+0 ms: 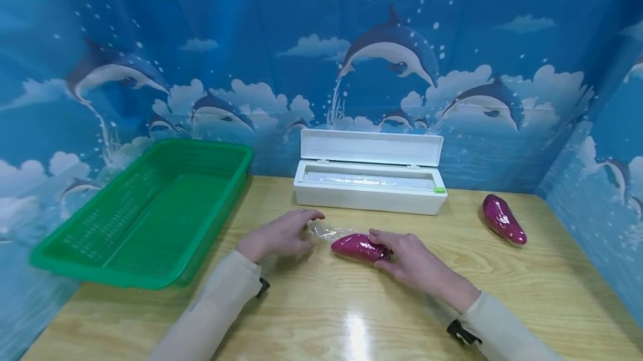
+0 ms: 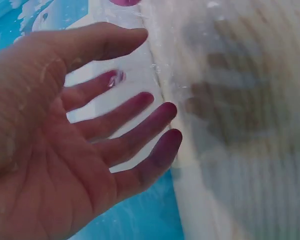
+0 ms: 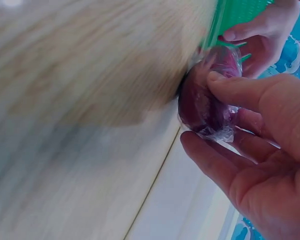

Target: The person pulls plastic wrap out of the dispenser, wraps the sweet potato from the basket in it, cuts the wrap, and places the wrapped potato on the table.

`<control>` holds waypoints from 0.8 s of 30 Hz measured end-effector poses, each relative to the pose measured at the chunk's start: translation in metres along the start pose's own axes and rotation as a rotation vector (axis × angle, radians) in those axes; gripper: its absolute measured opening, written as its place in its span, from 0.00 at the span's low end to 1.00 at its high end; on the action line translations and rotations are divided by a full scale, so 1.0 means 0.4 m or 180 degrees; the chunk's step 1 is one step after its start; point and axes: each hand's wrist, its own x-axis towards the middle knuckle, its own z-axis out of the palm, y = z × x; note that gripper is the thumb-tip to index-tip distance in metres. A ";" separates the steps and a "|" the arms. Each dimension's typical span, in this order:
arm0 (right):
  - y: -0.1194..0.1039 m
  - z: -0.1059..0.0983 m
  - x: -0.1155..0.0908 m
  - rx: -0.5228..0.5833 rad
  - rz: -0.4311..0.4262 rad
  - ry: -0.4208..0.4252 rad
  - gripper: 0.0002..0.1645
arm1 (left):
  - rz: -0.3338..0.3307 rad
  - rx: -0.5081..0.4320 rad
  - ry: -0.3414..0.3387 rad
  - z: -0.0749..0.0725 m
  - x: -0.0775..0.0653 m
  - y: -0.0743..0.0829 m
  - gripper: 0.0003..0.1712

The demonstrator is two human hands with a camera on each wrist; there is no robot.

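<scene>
A purple-red sweet potato (image 1: 358, 247), covered in clear plastic wrap, lies on the wooden table in front of me. My right hand (image 1: 414, 260) grips its right end, thumb on one side and fingers on the other, as the right wrist view shows on the wrapped sweet potato (image 3: 202, 100). Loose clear film (image 1: 329, 231) sticks out from its left end. Beside that film hovers my left hand (image 1: 283, 235), fingers apart and slightly bent. In the left wrist view, nothing sits in the palm of the left hand (image 2: 90, 125).
Behind the hands, a white wrap dispenser box (image 1: 369, 199) stands with its lid raised and a film roll inside. A green plastic basket (image 1: 166, 210) is at the left. Another wrapped sweet potato (image 1: 504, 220) lies at the right. A dolphin-print backdrop (image 1: 281, 26) borders the table.
</scene>
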 end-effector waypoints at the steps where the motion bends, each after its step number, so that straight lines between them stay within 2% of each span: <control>1: -0.001 0.000 0.001 0.0007 -0.0013 -0.0007 0.33 | -0.0004 0.0005 0.0046 0.003 0.002 -0.003 0.36; 4: -0.005 0.000 0.005 -0.0001 -0.0062 -0.0014 0.33 | -0.0060 -0.0073 0.0152 0.011 0.011 -0.011 0.29; 7: -0.009 -0.001 0.008 -0.0020 -0.0092 -0.0011 0.32 | -0.0049 -0.0230 0.0213 0.011 0.021 -0.014 0.15; 9: -0.012 -0.003 0.010 -0.0050 -0.0081 -0.0018 0.32 | -0.0013 -0.0368 0.0233 0.009 0.024 -0.007 0.07; 11: -0.016 -0.004 0.012 -0.0080 -0.0061 -0.0039 0.30 | -0.0032 -0.0462 0.0256 0.006 0.024 0.008 0.03; 15: -0.023 -0.007 0.016 -0.0159 -0.0043 -0.0083 0.29 | -0.0049 -0.0576 0.0290 0.017 0.030 0.056 0.03; 18: -0.026 -0.007 0.018 -0.0203 -0.0051 -0.0105 0.29 | 0.0201 -0.0548 0.0252 0.039 0.043 0.086 0.05; 21: -0.024 -0.005 0.019 -0.0223 -0.0059 -0.0111 0.30 | 0.0396 -0.0549 0.0230 0.058 0.054 0.104 0.16; 24: -0.019 -0.006 0.018 -0.0163 -0.0078 -0.0096 0.29 | 0.0412 -0.0511 0.0292 0.069 0.060 0.110 0.22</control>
